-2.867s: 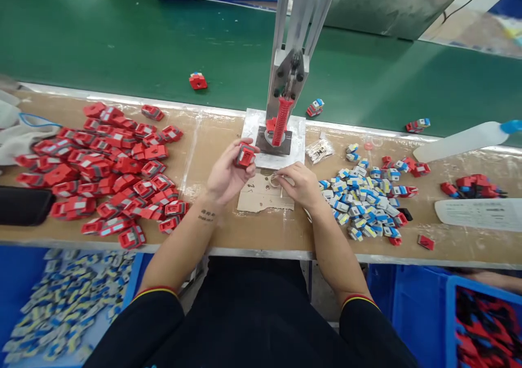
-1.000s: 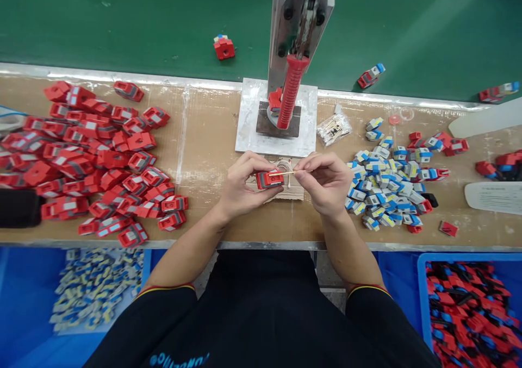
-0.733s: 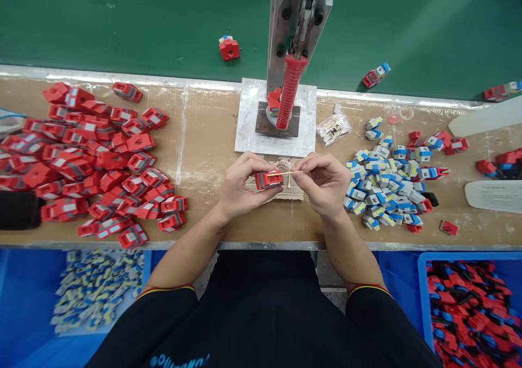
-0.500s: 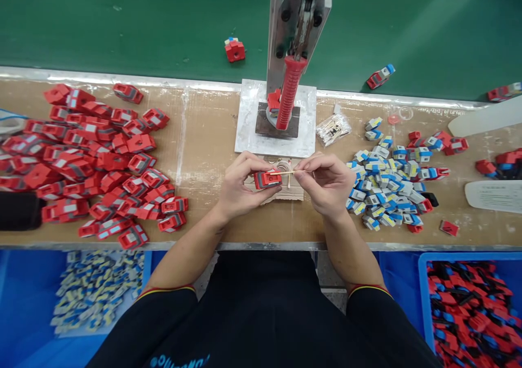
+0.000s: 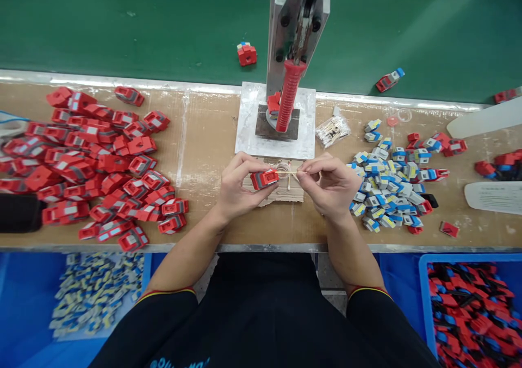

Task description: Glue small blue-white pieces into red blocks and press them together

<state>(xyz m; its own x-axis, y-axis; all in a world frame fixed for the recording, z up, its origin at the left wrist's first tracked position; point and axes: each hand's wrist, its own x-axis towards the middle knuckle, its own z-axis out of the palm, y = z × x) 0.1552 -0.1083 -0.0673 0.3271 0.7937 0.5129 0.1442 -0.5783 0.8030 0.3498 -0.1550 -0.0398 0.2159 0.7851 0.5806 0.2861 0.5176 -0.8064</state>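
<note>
My left hand [image 5: 241, 186] is closed around a red plastic toy part [image 5: 264, 179] with a grey band, holding it above the cardboard-covered bench. Between the thumb and fingers of my right hand [image 5: 331, 183] is a thin cotton swab [image 5: 290, 172], level and pointing left. Its far tip reaches the top edge of the red part; whether it touches cannot be made out. Under the hands is a torn cardboard piece [image 5: 281, 195] bearing a small round clear dish [image 5: 282, 168] and another swab.
Behind my hands stands a press with a red handle [image 5: 290, 96]. Red parts [image 5: 98, 161] are heaped left, white-blue parts [image 5: 385, 183] right. A swab packet [image 5: 333, 130] lies beside the press. Blue bins [image 5: 424, 303] sit below the bench; a green belt [image 5: 163, 31] runs behind.
My right hand has drawn slightly to the right with the swab. The red part has shifted a little left and tilted. Pieces on the green belt have moved right.
</note>
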